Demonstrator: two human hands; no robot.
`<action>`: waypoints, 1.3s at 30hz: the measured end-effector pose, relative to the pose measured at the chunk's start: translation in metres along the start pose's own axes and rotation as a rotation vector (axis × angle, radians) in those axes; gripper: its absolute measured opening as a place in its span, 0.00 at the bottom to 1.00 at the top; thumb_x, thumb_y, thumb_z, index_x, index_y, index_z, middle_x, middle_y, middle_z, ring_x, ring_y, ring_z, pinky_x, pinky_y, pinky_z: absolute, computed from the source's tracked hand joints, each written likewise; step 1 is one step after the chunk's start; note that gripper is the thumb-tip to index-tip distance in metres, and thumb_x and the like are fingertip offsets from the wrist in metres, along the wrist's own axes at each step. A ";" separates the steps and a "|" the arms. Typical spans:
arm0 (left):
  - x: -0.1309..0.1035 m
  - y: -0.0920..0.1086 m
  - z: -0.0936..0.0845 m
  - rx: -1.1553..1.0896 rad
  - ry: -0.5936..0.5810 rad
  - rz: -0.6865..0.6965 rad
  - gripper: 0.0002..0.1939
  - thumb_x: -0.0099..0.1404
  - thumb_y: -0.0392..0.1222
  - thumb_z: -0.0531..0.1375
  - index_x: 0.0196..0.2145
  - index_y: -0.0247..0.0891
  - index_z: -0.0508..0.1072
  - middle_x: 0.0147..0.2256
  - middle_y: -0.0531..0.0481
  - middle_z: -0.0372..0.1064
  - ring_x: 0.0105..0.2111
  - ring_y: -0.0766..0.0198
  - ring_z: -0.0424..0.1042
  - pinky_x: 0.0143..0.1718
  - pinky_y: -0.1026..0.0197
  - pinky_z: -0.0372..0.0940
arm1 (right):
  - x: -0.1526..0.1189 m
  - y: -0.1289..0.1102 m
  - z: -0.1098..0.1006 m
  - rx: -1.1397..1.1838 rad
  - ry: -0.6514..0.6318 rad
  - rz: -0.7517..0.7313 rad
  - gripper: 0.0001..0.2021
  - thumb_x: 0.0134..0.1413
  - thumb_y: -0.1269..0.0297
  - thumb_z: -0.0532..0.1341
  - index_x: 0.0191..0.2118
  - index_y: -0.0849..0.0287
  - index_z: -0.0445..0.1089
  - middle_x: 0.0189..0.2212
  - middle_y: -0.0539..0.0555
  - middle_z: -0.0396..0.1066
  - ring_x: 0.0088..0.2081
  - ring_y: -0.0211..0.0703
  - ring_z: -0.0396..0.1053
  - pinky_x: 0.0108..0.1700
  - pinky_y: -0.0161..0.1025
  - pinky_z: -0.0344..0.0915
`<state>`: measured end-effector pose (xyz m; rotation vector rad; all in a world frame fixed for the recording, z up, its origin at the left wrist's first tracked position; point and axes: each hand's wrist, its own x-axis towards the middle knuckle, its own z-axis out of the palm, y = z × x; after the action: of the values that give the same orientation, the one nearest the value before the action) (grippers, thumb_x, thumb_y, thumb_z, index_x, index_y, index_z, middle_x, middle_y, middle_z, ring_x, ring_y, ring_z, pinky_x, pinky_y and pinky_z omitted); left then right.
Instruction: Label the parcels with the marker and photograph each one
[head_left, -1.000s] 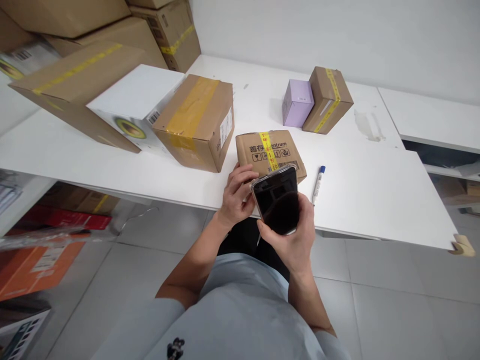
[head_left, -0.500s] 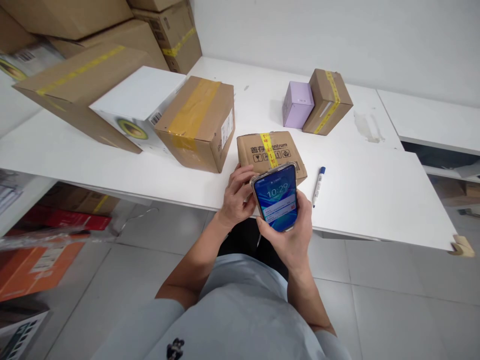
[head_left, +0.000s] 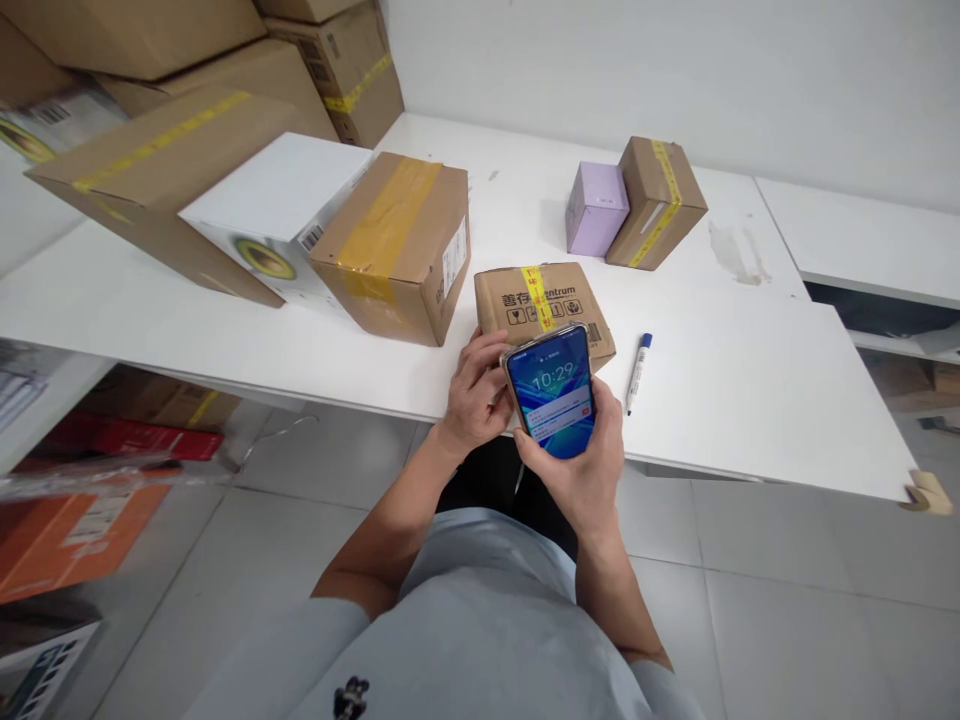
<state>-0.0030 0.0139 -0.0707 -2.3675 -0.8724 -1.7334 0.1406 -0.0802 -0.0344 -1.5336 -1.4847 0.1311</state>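
A smartphone (head_left: 556,392) with a clear case and a lit blue screen reading 10:29 is held upright, tilted toward me. My right hand (head_left: 581,465) wraps its lower right side, thumb across the bottom corner. At the phone's left edge, my left hand (head_left: 476,395) has its fingers curled against the case, their tips partly hidden behind it. Just beyond the phone lies a brown Centrum carton (head_left: 532,295) with yellow printed tape, its near side partly covered. A marker (head_left: 638,375) with a blue cap lies on the table right of my right hand.
On the white table (head_left: 720,400), a taped brown carton (head_left: 397,240), a white box (head_left: 281,190) and a larger carton (head_left: 165,170) stand at left. A lilac box (head_left: 596,210) touches a brown box (head_left: 656,205) at the back. An orange box (head_left: 82,530) sits low at left.
The phone has tipped very slightly in my hands, and its screen looks a little narrower. Both hands are nearly still, and the boxes and marker have stayed in place.
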 end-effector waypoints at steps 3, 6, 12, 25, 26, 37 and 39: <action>0.001 0.000 0.001 -0.014 0.021 0.007 0.09 0.71 0.44 0.54 0.46 0.43 0.69 0.45 0.44 0.71 0.54 0.54 0.72 0.52 0.48 0.72 | 0.000 0.001 -0.001 -0.005 0.006 -0.005 0.39 0.45 0.49 0.69 0.61 0.53 0.56 0.49 0.59 0.68 0.49 0.54 0.70 0.48 0.54 0.71; 0.000 -0.001 0.002 -0.033 0.022 -0.004 0.09 0.71 0.44 0.54 0.46 0.44 0.70 0.46 0.45 0.71 0.54 0.54 0.72 0.53 0.47 0.71 | 0.001 0.002 -0.001 -0.014 0.009 -0.012 0.39 0.45 0.50 0.69 0.61 0.53 0.56 0.49 0.59 0.69 0.48 0.54 0.70 0.48 0.54 0.71; 0.000 -0.001 0.002 -0.098 0.040 -0.005 0.11 0.70 0.41 0.56 0.49 0.44 0.70 0.47 0.44 0.71 0.55 0.53 0.71 0.56 0.46 0.69 | 0.000 0.004 0.000 -0.005 0.013 -0.032 0.39 0.46 0.50 0.70 0.62 0.53 0.56 0.49 0.59 0.69 0.48 0.54 0.70 0.47 0.54 0.71; 0.007 0.006 0.000 0.006 0.025 -0.025 0.06 0.69 0.37 0.57 0.42 0.43 0.71 0.42 0.48 0.72 0.52 0.56 0.73 0.52 0.48 0.73 | 0.006 0.029 -0.016 -0.021 0.121 0.138 0.41 0.41 0.49 0.72 0.61 0.54 0.60 0.51 0.59 0.69 0.53 0.55 0.69 0.55 0.57 0.68; 0.008 0.007 0.000 0.004 0.023 -0.021 0.06 0.69 0.37 0.57 0.42 0.43 0.71 0.42 0.48 0.72 0.52 0.57 0.73 0.52 0.48 0.73 | 0.008 0.036 -0.023 -0.045 0.157 0.193 0.42 0.40 0.48 0.72 0.61 0.55 0.60 0.52 0.60 0.69 0.53 0.57 0.69 0.56 0.58 0.67; 0.007 0.005 0.000 -0.020 0.027 -0.009 0.05 0.69 0.37 0.57 0.43 0.43 0.70 0.43 0.47 0.70 0.53 0.57 0.72 0.52 0.48 0.73 | 0.041 0.159 -0.118 -0.682 0.074 0.871 0.45 0.36 0.46 0.68 0.61 0.61 0.60 0.57 0.74 0.64 0.56 0.80 0.65 0.57 0.75 0.57; 0.007 0.005 0.001 -0.025 0.030 -0.012 0.06 0.69 0.37 0.57 0.43 0.43 0.70 0.43 0.48 0.70 0.53 0.57 0.72 0.52 0.49 0.73 | 0.043 0.177 -0.130 -0.718 0.012 0.929 0.45 0.36 0.45 0.68 0.60 0.63 0.61 0.57 0.76 0.64 0.56 0.82 0.64 0.56 0.75 0.56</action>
<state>0.0011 0.0129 -0.0633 -2.3499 -0.8673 -1.7901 0.3622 -0.0791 -0.0616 -2.7134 -0.7027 0.1296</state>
